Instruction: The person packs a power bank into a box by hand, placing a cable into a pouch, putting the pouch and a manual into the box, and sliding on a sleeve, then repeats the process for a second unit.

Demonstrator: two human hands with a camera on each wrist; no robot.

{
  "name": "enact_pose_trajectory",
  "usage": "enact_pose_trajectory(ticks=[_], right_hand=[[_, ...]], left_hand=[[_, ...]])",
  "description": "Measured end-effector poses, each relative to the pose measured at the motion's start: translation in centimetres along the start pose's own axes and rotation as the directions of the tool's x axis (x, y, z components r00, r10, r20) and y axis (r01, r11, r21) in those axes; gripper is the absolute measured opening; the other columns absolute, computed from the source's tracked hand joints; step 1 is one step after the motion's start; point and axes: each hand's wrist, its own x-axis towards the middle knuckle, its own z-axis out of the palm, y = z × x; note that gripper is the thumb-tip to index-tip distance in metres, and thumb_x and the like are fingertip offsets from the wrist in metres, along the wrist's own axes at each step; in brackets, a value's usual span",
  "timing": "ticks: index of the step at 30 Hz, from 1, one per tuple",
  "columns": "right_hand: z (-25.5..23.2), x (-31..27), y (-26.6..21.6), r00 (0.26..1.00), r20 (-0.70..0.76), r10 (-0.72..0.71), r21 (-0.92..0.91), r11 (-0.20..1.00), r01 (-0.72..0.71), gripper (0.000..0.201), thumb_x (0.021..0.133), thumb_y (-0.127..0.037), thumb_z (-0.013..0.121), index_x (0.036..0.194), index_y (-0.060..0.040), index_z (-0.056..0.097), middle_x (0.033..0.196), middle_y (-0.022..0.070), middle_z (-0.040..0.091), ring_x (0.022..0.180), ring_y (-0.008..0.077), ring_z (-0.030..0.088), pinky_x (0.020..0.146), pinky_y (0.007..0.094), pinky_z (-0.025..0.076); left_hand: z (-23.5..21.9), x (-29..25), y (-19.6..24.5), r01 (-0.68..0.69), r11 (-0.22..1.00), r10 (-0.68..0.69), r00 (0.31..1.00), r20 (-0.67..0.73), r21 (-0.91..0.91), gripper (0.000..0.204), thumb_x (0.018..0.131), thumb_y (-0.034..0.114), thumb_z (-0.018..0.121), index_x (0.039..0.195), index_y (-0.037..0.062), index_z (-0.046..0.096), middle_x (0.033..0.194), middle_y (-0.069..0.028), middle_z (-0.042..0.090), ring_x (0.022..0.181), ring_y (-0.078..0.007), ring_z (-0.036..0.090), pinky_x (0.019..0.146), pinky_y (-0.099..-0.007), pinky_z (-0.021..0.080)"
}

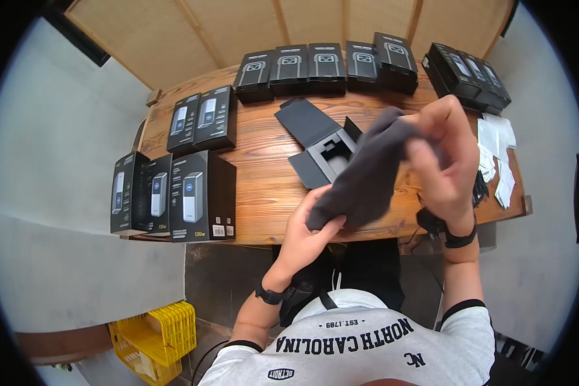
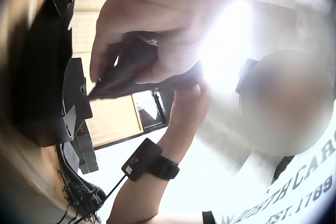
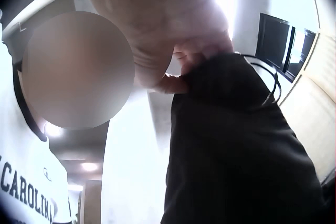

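Note:
A dark grey cloth pouch point(image 1: 370, 177) is stretched between both hands above the table. My left hand point(image 1: 303, 233) pinches its lower left end, thumb on the near face. At the upper right end, my right hand point(image 1: 449, 151) grips the cloth, slightly blurred. A thin black cord loop point(image 3: 276, 83) sticks out beside the right fingers in the right wrist view. Whether anything is inside the pouch I cannot tell. Behind it on the table lies an open black box point(image 1: 310, 122), flaps spread, with a cut-out insert point(image 1: 321, 153) partly hidden by the pouch.
Closed black boxes stand along the table's back point(image 1: 327, 67), left point(image 1: 202, 193) and back right point(image 1: 473, 77). White packets point(image 1: 495, 138) and black cables point(image 1: 479, 188) lie at the right edge. A yellow crate point(image 1: 157, 334) is on the floor at left.

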Motion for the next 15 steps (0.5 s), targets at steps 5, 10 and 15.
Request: enact_pose_trajectory(ticks=[5,10,15], right_hand=[[-2.6,-1.3,7.1,0.925,0.050,0.377,0.330,0.868,-0.372,0.008,0.099,-0.007,0.055,0.094,-0.0086,0.049,0.086,-0.0064,0.048,0.079,0.0007,0.042,0.068,0.0186,0.035],[-3.3,-6.1,10.9,0.726,0.141,0.673,0.603,0.523,-0.602,0.006,0.100,-0.008,0.052,0.095,-0.0055,0.054,0.093,0.0005,0.060,0.087,0.0086,0.059,0.079,0.0237,0.050],[-4.4,-10.4,12.1,0.658,0.297,0.692,0.833,0.149,-0.533,0.020,0.101,-0.010,0.047,0.114,0.0021,0.057,0.115,0.0121,0.065,0.108,0.0218,0.066,0.094,0.0357,0.056]], left_hand=[[-2.4,-0.7,-0.9,0.152,0.968,-0.145,0.988,0.048,-0.202,0.035,0.099,0.008,0.067,0.129,-0.0064,0.059,0.111,-0.0092,0.070,0.099,-0.0134,0.067,0.086,-0.0272,0.054],[-2.8,0.0,1.1,0.261,0.933,-0.227,0.961,0.159,-0.247,0.031,0.104,0.020,0.061,0.122,-0.0054,0.065,0.101,-0.0065,0.073,0.090,-0.0080,0.067,0.077,-0.0238,0.055],[-0.3,2.9,3.5,0.114,0.993,-0.114,0.993,0.002,0.011,0.030,0.104,0.024,0.062,0.099,-0.0023,0.074,0.068,0.0039,0.065,0.056,-0.0025,0.055,0.050,-0.0199,0.043]])
